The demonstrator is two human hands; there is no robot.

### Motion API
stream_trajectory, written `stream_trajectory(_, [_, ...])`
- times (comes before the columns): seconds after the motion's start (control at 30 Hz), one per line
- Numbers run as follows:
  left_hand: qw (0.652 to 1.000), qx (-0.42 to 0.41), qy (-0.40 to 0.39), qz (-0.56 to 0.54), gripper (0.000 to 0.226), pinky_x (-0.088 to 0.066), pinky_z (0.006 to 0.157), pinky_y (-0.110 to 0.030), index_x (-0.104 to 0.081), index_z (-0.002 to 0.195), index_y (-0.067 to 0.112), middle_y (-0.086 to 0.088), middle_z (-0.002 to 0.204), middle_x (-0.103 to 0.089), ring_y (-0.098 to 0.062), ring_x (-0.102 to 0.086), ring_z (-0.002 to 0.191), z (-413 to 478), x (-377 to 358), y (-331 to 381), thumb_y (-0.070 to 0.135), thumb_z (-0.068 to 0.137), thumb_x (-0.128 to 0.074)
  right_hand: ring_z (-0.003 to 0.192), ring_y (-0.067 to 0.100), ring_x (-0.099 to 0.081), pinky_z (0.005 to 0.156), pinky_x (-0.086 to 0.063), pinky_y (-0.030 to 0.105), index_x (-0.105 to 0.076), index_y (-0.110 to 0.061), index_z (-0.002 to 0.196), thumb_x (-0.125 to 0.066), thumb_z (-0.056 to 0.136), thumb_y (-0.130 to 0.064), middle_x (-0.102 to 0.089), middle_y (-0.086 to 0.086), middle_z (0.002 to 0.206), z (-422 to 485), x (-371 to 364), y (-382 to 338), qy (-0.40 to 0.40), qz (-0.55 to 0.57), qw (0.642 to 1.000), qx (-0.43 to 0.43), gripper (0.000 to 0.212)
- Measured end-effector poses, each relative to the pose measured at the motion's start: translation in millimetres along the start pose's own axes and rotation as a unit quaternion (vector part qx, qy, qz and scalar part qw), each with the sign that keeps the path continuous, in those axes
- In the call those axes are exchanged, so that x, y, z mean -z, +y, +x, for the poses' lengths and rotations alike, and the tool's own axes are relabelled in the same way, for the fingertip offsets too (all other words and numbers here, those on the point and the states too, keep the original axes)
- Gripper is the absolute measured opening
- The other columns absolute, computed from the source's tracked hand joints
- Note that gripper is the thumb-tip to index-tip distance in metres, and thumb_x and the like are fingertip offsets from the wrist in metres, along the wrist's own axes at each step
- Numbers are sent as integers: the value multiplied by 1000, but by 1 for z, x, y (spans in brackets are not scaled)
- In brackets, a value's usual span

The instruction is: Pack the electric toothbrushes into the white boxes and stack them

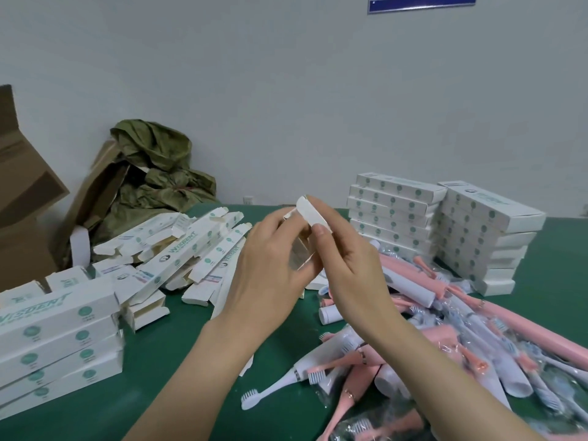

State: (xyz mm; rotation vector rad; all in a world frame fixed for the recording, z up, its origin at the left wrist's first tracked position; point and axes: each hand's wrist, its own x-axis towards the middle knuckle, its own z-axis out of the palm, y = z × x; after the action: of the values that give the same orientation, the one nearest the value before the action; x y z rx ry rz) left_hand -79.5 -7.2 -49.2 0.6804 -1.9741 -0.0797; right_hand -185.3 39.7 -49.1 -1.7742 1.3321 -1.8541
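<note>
Above the green table (178, 351) I hold one white box (302, 249) end-on between both hands. My left hand (270, 268) grips its body. My right hand (346, 259) pinches the open end flap (313, 213) with thumb and fingers. The box's inside is hidden. A heap of pink and white electric toothbrushes (445, 342), several in clear wrap, lies at the right. Open white boxes (191, 249) lie scattered left of my hands. Closed boxes stand stacked at the near left (60, 342) and in two stacks at the far right (394, 214), (483, 237).
Brown cardboard cartons (25, 211) and a crumpled olive-green bag (159, 176) stand at the back left against a pale wall. A white toothbrush (273, 388) lies loose near the front. A blue sign (420, 3) hangs on the wall.
</note>
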Motion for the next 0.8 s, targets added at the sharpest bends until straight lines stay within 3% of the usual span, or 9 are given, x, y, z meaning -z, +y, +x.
stream_trajectory(0.03, [1000, 8, 16, -15, 26, -38, 80, -20, -51, 97, 34, 12, 112, -55, -13, -51, 102, -5, -2, -3, 33, 76, -66, 90, -7, -58, 77, -41, 7, -56, -34, 126, -42, 100, -21, -64, -25, 96, -1, -1, 1, -7, 8, 1000, 3, 32])
stream_trajectory(0.1, [996, 40, 52, -66, 52, -36, 87, -11, -43, 100, 44, 16, 125, -52, -7, -49, 115, -16, -5, -8, 20, 71, -79, 83, -3, -57, 73, -44, 12, -55, -38, 123, -41, 101, -20, -64, -21, 87, -3, -2, 2, -12, 14, 1000, 14, 32])
stream_trajectory(0.2, [976, 89, 97, -175, 68, -36, 85, -2, -38, 113, 50, 30, 120, -52, 5, -50, 114, -25, -1, -13, 25, 67, -81, 93, 5, -61, 81, -51, 25, -55, -35, 127, -41, 98, -26, -67, -12, 103, -5, -3, 4, -26, 7, 999, 33, 33])
stream_trajectory(0.3, [978, 70, 120, -154, 56, -35, 85, -4, -48, 115, 47, 27, 112, -56, 4, -52, 108, -27, 5, -11, 37, 67, -74, 113, -1, -55, 92, -45, 18, -52, -21, 133, -42, 98, -22, -61, -12, 125, -8, -6, 5, -42, -57, 992, 103, 37])
stream_trajectory(0.47, [967, 86, 152, -185, 49, -42, 88, -13, -53, 111, 44, 22, 109, -59, -1, -56, 106, -31, 7, -5, 40, 65, -71, 122, -1, -45, 102, -33, 11, -43, -10, 137, -40, 95, -15, -48, -8, 133, -10, -10, 7, -21, -166, 959, 231, 42])
stream_trajectory(0.63, [955, 128, 146, -223, 50, -47, 89, -24, -53, 102, 57, 26, 106, -62, -3, -59, 105, -32, 7, -6, 44, 59, -74, 119, 5, -48, 100, -34, 10, -46, -10, 136, -39, 95, -15, -51, -7, 128, -9, -10, 10, -16, -203, 951, 234, 42])
stream_trajectory(0.8, [956, 138, 153, -209, 49, -50, 89, -30, -56, 100, 51, 22, 105, -64, -5, -61, 104, -32, 4, -9, 38, 58, -78, 116, 8, -49, 99, -33, 9, -47, -6, 135, -38, 95, -14, -50, -6, 124, -9, -11, 11, -11, -219, 948, 231, 42])
